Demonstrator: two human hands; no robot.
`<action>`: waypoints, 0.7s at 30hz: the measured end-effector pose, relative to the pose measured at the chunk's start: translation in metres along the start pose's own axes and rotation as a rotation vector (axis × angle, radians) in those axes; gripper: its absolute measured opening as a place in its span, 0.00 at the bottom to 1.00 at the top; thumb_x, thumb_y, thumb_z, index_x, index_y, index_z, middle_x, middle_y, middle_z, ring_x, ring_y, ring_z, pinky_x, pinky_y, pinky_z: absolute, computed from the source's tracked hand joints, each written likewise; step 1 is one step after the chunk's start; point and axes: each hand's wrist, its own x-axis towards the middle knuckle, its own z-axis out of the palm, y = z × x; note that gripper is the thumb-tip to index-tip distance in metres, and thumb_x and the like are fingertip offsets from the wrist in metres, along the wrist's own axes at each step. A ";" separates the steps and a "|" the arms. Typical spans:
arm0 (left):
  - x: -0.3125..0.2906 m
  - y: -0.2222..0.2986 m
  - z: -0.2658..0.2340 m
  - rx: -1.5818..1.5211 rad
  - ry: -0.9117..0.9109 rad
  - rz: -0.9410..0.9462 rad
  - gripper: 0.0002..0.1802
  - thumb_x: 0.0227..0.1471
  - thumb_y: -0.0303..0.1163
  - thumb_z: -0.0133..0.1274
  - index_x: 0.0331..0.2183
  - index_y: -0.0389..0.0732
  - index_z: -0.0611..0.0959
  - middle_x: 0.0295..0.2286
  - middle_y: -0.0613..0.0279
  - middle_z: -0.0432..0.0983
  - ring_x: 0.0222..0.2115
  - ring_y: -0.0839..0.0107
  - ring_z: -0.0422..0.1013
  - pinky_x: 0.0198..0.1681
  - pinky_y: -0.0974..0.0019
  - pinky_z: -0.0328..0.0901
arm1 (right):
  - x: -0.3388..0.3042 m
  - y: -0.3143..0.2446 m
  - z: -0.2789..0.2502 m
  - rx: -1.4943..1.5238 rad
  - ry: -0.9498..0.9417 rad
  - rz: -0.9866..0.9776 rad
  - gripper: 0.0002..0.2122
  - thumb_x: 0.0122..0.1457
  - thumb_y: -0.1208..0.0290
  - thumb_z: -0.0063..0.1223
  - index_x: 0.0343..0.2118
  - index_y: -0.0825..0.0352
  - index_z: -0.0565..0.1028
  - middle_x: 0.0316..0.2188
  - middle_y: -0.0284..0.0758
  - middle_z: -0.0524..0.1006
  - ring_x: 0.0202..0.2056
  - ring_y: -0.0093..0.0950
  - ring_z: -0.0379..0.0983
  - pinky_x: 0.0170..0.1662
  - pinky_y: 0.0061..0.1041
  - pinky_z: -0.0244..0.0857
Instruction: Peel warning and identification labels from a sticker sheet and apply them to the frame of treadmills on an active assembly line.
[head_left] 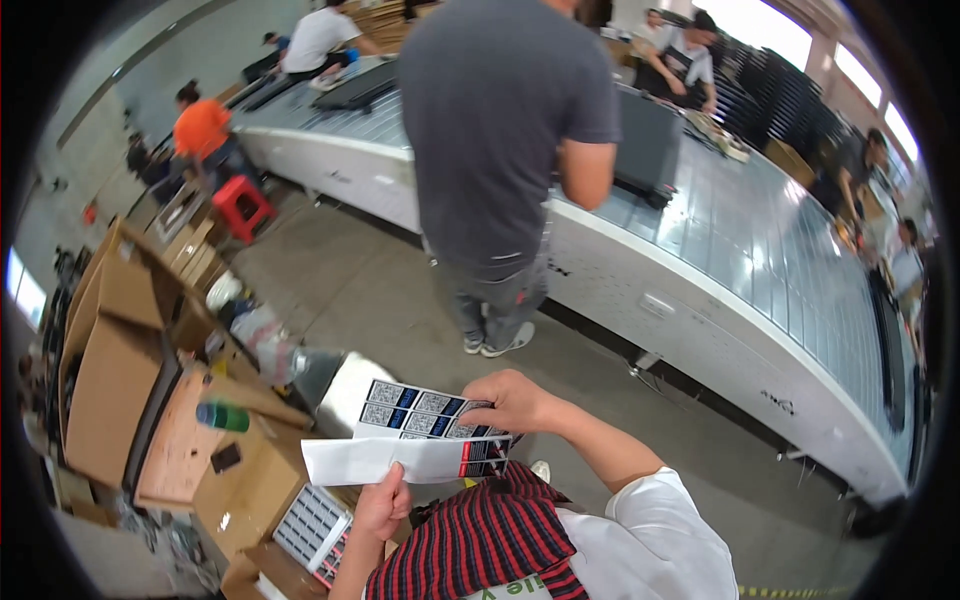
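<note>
My left hand (384, 500) pinches the lower edge of a folded white paper sheet (380, 461), whose right end carries a red and black printed patch. Just behind it is a label sheet (415, 409) with rows of square codes and dark blue blocks. My right hand (511, 402) grips the right end of that label sheet, thumb and fingers closed over it. The two papers overlap in front of my chest, above my red and black striped apron. Below my left hand, an open carton (262, 505) holds a stack of printed label sheets (311, 528).
A person in a dark grey shirt (507, 130) stands ahead at a long roller conveyor (720, 240), with other people along it. Dark flat panels (645, 140) lie on the rollers. Cardboard boxes (120, 390), a green bottle (222, 416) and a red stool (242, 207) are at left.
</note>
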 end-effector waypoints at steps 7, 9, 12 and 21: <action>0.076 -0.015 0.121 0.387 -0.171 0.394 0.25 0.42 0.29 0.55 0.44 0.37 0.68 0.35 0.63 0.69 0.34 0.74 0.66 0.38 0.72 0.61 | -0.116 0.032 -0.105 -0.192 0.295 0.134 0.10 0.45 0.67 0.54 0.25 0.68 0.71 0.19 0.41 0.70 0.23 0.38 0.66 0.27 0.31 0.59; 0.085 -0.011 0.158 0.406 -0.293 0.377 0.26 0.42 0.28 0.55 0.45 0.36 0.67 0.38 0.62 0.68 0.38 0.72 0.64 0.43 0.70 0.58 | -0.143 0.031 -0.124 -0.089 0.449 0.117 0.10 0.45 0.67 0.54 0.27 0.68 0.72 0.20 0.40 0.71 0.23 0.37 0.67 0.28 0.29 0.61; 0.096 -0.012 0.222 0.434 -0.463 0.327 0.27 0.43 0.27 0.54 0.46 0.34 0.66 0.41 0.60 0.66 0.41 0.71 0.63 0.46 0.69 0.57 | -0.188 0.035 -0.153 -0.033 0.589 0.304 0.08 0.47 0.69 0.55 0.29 0.67 0.74 0.21 0.34 0.74 0.25 0.22 0.69 0.30 0.22 0.62; 0.136 -0.036 0.347 0.509 -0.807 0.253 0.26 0.42 0.29 0.55 0.45 0.33 0.67 0.40 0.58 0.67 0.40 0.70 0.64 0.46 0.69 0.57 | -0.279 0.038 -0.158 -0.773 1.527 0.423 0.08 0.46 0.76 0.53 0.31 0.70 0.72 0.27 0.36 0.73 0.30 0.26 0.70 0.35 0.22 0.64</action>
